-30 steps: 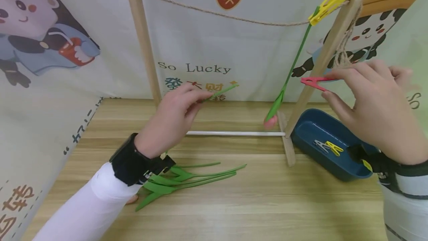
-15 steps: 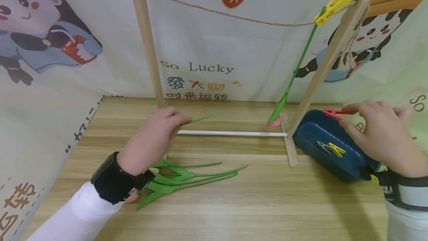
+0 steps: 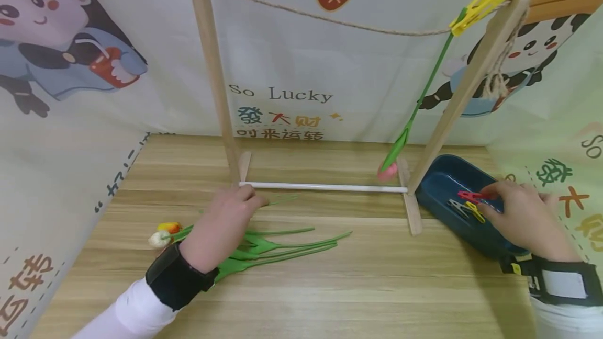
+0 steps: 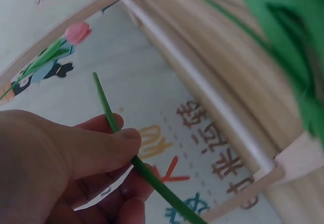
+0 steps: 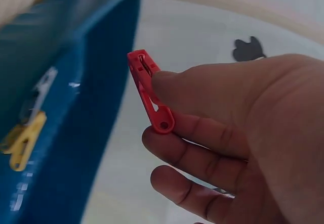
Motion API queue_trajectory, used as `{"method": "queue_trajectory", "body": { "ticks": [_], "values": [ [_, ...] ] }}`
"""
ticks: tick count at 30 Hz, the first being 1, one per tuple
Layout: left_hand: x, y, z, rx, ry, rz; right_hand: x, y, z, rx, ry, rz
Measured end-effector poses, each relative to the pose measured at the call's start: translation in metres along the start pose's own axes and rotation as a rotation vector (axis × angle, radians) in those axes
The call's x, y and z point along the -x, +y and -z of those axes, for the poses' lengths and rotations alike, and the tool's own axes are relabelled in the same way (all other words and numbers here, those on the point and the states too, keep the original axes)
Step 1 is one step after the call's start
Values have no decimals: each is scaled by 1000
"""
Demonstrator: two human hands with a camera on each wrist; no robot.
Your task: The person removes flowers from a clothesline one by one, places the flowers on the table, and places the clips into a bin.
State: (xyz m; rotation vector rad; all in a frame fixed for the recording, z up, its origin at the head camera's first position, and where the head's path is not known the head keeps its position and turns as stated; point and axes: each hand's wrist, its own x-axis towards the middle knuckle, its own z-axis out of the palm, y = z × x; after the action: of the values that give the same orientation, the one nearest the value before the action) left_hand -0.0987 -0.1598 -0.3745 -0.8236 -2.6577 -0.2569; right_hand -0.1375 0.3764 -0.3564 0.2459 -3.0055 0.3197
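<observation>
In the head view, my left hand (image 3: 226, 226) is low over the table near the rack's left foot. It pinches a thin green tulip stem (image 4: 164, 191) between thumb and fingers; the stem's lower part leaves the left wrist view. Beneath that hand lie several other tulips (image 3: 292, 258), partly covered by the forearm. An orange bloom (image 3: 168, 227) and a white bloom (image 3: 159, 239) show to the left. My right hand (image 3: 523, 218) holds a red clothespin (image 5: 149, 92) between thumb and forefinger, over the blue basin (image 3: 443, 174). Inside lie a grey clothespin (image 3: 458, 208) and a yellow one (image 3: 475, 212).
A wooden rack with a left post (image 3: 214, 67), a right post (image 3: 471, 82) and a white bottom bar (image 3: 325, 187) stands at the back. From its twine (image 3: 330, 21) hangs a pink tulip (image 3: 388, 172), clipped head down by a yellow clothespin (image 3: 478, 10). A printed cloth (image 3: 282, 56) backs the table.
My left hand has come down from in front of the rack toward the tulips, still with the stem. My right hand has lowered the red clothespin from beside the right post to the basin.
</observation>
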Motion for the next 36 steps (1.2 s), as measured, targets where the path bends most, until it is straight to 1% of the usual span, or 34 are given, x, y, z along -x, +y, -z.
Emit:
{"method": "queue_trajectory", "body": {
  "ticks": [5, 9, 13, 17, 22, 28, 32, 36],
  "values": [
    [11, 11, -22, 20, -57, 24, 2, 13, -11, -21, -69, -10],
    [16, 16, -36, 42, -91, 35, 2, 21, -18, -29, -116, -35],
    [20, 17, -45, 66, -113, 44, 3, 28, -24, -40, -155, -39],
    [22, 17, -51, 72, -142, 50, 2, 33, -30, -53, -173, -21],
    [25, 17, -56, 88, -142, 53, 1, 37, -35, -72, -195, -28],
    [25, 17, -56, 93, -138, 42, 3, 40, -37, -76, -213, -26],
    [24, 16, -53, 88, -132, 28, 2, 40, -35, -80, -193, -18],
    [19, 16, -46, 88, -93, 0, 1, 36, -28, -72, -155, -5]
  ]
}}
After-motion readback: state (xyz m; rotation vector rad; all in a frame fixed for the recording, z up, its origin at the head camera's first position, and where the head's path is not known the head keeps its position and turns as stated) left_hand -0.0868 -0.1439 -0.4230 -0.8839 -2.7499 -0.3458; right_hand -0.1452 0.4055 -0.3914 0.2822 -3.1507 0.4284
